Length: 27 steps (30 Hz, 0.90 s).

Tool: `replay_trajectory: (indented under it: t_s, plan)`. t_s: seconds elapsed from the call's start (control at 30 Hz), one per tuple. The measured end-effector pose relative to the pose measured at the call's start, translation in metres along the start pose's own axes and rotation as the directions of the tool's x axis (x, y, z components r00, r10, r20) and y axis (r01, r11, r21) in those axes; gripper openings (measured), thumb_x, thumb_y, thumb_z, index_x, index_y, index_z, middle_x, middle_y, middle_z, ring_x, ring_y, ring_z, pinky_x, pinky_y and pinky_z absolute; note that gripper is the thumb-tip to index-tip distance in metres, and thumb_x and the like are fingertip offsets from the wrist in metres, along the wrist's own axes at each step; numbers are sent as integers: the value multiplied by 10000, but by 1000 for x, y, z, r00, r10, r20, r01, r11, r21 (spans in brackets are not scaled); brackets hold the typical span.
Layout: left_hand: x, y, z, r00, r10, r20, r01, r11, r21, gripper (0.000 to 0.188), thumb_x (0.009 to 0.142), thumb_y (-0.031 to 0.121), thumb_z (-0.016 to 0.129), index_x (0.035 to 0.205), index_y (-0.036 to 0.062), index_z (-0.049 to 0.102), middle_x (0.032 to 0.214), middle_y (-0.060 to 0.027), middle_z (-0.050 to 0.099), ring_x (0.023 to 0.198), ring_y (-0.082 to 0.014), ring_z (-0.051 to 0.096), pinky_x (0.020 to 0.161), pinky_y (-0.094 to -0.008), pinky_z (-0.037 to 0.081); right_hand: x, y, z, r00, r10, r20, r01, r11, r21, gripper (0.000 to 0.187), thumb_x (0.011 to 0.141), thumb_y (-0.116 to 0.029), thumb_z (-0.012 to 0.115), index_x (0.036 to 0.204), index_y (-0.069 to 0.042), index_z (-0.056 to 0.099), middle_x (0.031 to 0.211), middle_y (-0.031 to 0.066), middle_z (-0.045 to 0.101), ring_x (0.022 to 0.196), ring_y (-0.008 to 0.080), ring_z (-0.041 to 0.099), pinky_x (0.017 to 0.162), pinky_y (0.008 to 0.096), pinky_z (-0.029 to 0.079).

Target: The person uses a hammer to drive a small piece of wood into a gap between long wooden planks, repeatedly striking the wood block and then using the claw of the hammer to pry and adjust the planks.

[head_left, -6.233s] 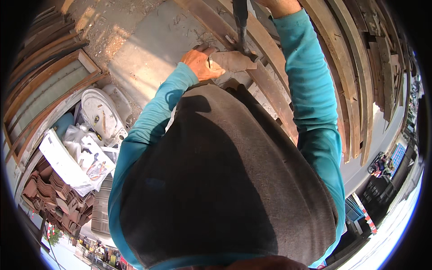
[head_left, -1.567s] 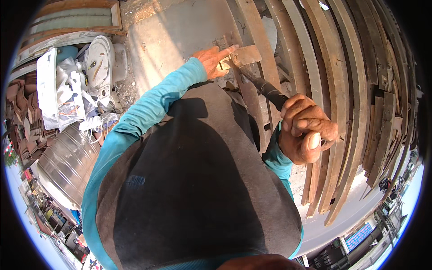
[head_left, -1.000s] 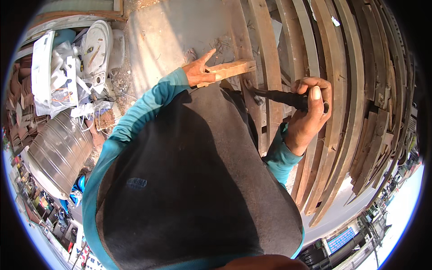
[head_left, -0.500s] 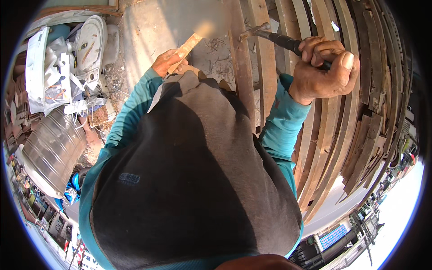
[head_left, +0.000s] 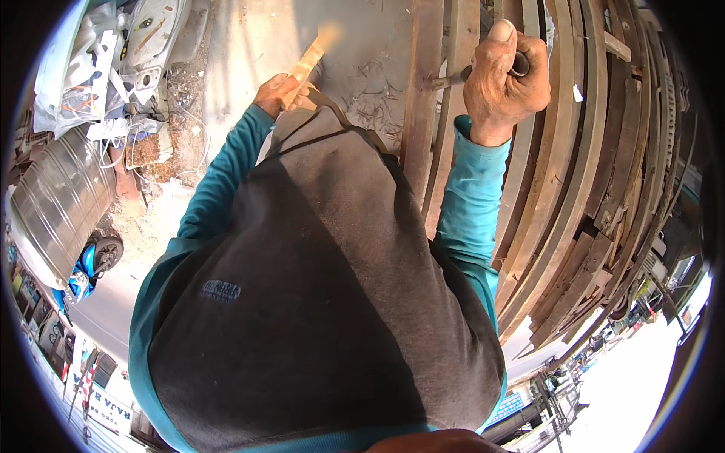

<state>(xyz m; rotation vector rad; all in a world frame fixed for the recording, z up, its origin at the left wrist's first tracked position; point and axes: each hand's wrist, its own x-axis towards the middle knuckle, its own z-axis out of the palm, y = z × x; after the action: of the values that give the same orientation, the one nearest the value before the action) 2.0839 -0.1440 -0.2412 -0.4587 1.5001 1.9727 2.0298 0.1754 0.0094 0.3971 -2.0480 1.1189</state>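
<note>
Wood piece: one short, pale strip of wood (head_left: 306,64), held near the top of the view, left of centre, over the concrete floor.
Wood piece axis: long axis runs diagonally, lower end in the hand, free end pointing up and to the right; the far tip is washed out by sunlight.
Left hand: left hand (head_left: 281,94) is closed around the lower end of the wood piece, fingers wrapped, only partly seen past the dark vest.
Tool: one dark-handled tool (head_left: 483,69); the shaft lies roughly level and points left toward the planks. Its working end is too small to tell.
Right hand: right hand (head_left: 504,75) is fisted tight on the tool's handle, thumb up, well apart from the left hand.
Planks: many long brown wooden planks (head_left: 563,174), too many and too overlapped to count, lying side by side and curving down the right of the view. The tool's tip is at one of the leftmost planks.
Surface: grey concrete floor (head_left: 355,38), sunlit, with thin shavings scattered near the planks.
Surroundings: one ribbed metal drum (head_left: 57,204) at the left; white scrap parts and wires (head_left: 121,68) piled at upper left; outdoor yard, street visible at the lower right rim.
Clothing: teal long sleeves, dark vest.
</note>
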Motion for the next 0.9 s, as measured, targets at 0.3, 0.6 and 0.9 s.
replay_trajectory:
  t_s: [0.3, 0.6, 0.9]
  plan:
    - [2, -4, 3, 999, -27, -22, 27, 999, -20, 441, 990, 344, 621, 1244, -14, 571, 1002, -116, 678, 780, -137, 597, 663, -265, 479, 34, 2, 54, 991, 111, -68, -119, 986, -118, 344, 980, -174, 695, 739, -55, 481, 598, -39, 428, 557, 28, 366, 486, 221, 307]
    - [7, -10, -10, 996, -32, -84, 33, 999, 15, 444, 971, 379, 646, 1202, 3, 597, 975, -115, 684, 741, -141, 603, 633, -270, 480, 31, -35, 23, 837, 518, 178, -537, 840, 82, 417, 1010, -239, 646, 654, -58, 526, 636, -26, 543, 562, 13, 423, 483, 204, 278]
    - [13, 15, 30, 994, -1, -107, 12, 994, 107, 444, 954, 376, 669, 1162, -10, 598, 976, -122, 693, 753, -150, 614, 654, -282, 494, -106, -84, -20, 994, 71, -79, -60, 990, 131, 301, 978, -122, 612, 732, -19, 473, 624, 123, 556, 568, 183, 502, 594, 365, 489]
